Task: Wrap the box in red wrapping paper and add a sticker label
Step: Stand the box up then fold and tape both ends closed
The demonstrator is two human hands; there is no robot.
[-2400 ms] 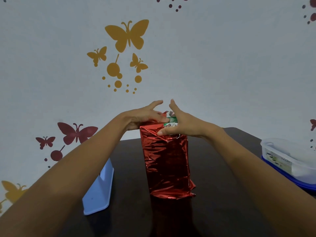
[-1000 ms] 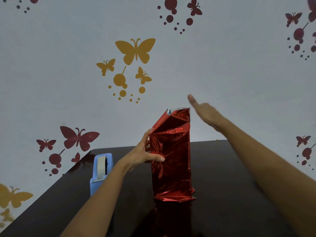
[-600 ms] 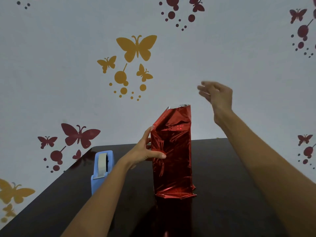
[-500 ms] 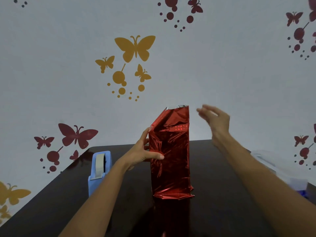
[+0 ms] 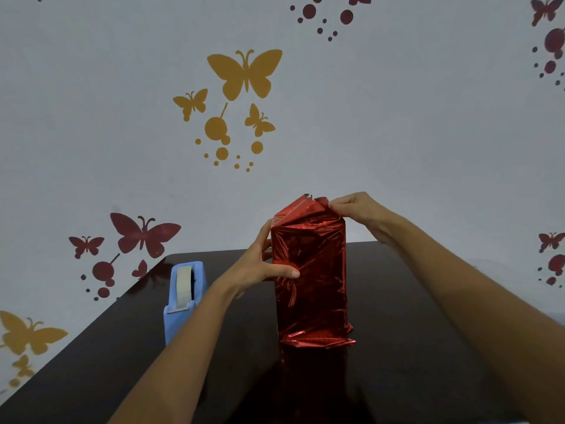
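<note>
The box stands upright on the dark table [image 5: 412, 347], covered in shiny red wrapping paper [image 5: 312, 286]; the box itself is hidden. My left hand [image 5: 260, 267] grips its left side at mid height, thumb across the front face. My right hand [image 5: 357, 209] pinches the loose paper at the top right corner, and the top edge is crumpled inward. Paper at the bottom flares out in a creased hem. No sticker label is visible.
A blue tape dispenser [image 5: 183, 298] with a white roll stands on the table left of the box, close to my left forearm. The table's far edge meets a wall with butterfly decals directly behind the box.
My right hand came down from the air and took hold of the paper at the top right corner. The top flap, upright before, is now folded inward. My left hand kept its grip.
</note>
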